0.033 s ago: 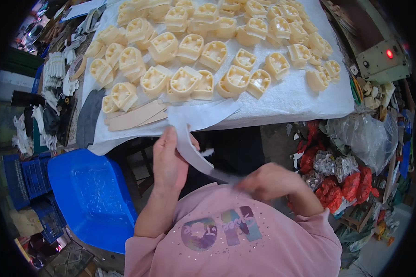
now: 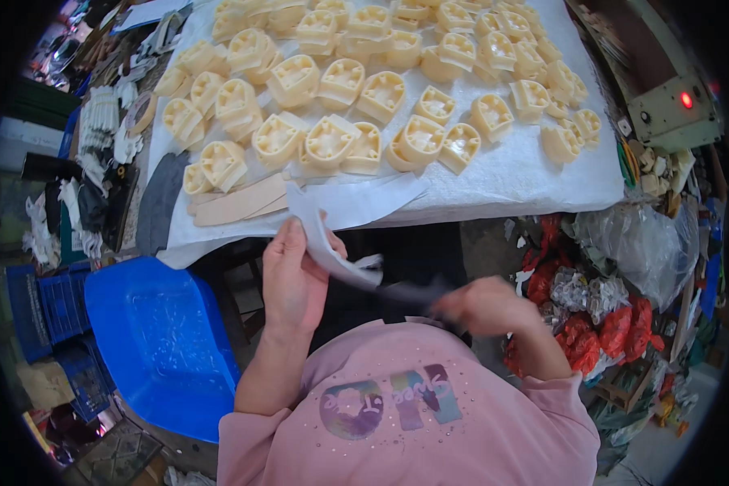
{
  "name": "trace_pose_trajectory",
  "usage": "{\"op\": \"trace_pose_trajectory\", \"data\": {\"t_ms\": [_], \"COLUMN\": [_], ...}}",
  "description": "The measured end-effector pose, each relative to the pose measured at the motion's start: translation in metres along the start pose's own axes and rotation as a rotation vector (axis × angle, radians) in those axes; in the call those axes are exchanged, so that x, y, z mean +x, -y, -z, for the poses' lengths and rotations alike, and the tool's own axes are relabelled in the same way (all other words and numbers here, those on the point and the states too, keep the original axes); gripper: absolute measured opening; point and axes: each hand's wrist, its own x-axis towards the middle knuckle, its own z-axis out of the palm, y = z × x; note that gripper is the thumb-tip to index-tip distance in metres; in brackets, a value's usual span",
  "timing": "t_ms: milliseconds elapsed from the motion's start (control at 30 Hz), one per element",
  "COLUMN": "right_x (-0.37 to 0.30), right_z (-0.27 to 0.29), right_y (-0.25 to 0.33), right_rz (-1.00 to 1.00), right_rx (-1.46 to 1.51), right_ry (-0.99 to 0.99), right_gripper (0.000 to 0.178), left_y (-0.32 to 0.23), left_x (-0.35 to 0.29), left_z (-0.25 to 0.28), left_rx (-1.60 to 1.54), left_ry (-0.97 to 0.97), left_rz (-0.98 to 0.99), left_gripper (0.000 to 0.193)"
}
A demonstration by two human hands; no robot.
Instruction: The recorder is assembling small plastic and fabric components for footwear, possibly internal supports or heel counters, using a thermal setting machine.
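My left hand (image 2: 294,271) is closed on a curved white strip (image 2: 326,249), pinched between thumb and fingers over the table's front edge. The strip's lower end is frayed or loose near my lap. To its right, my right hand (image 2: 484,306) is closed and smeared by motion. A long, dark grey, blurred thing (image 2: 417,293) runs between the strip's end and my right fingers; its kind cannot be made out. Just beyond my left hand, more white strips (image 2: 368,198) and tan strips (image 2: 239,204) lie on the white-covered table (image 2: 494,190).
Many cream, cup-like moulded pieces (image 2: 330,142) cover the table. Dark grey curved pieces (image 2: 160,202) lie at its left edge. A blue tub (image 2: 166,348) stands at lower left. Red and clear bags (image 2: 579,336) pile at right, below a machine box with a lit red lamp (image 2: 686,100).
My right hand has moved right and slightly up, away from the white strip. A gap with the dark, blurred thing now shows between them. My left hand keeps its hold.
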Motion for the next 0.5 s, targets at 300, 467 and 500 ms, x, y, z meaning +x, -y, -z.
{"op": "trace_pose_trajectory", "data": {"t_ms": [300, 467, 500], "right_x": [0.028, 0.06, 0.062], "right_z": [-0.009, -0.005, -0.006], "right_y": [0.01, 0.029, 0.028], "right_rz": [0.402, 0.422, 0.409], "right_rx": [0.507, 0.394, 0.345], "right_ry": [-0.984, -1.12, -1.151], "right_gripper": [0.041, 0.041, 0.041], "left_y": [0.024, 0.027, 0.026], "left_x": [0.004, -0.009, -0.009], "left_z": [-0.008, -0.017, -0.016], "left_rx": [-0.134, 0.105, 0.171], "left_ry": [0.237, 0.168, 0.214], "left_rz": [0.193, 0.155, 0.083], "left_gripper": [0.017, 0.023, 0.027]}}
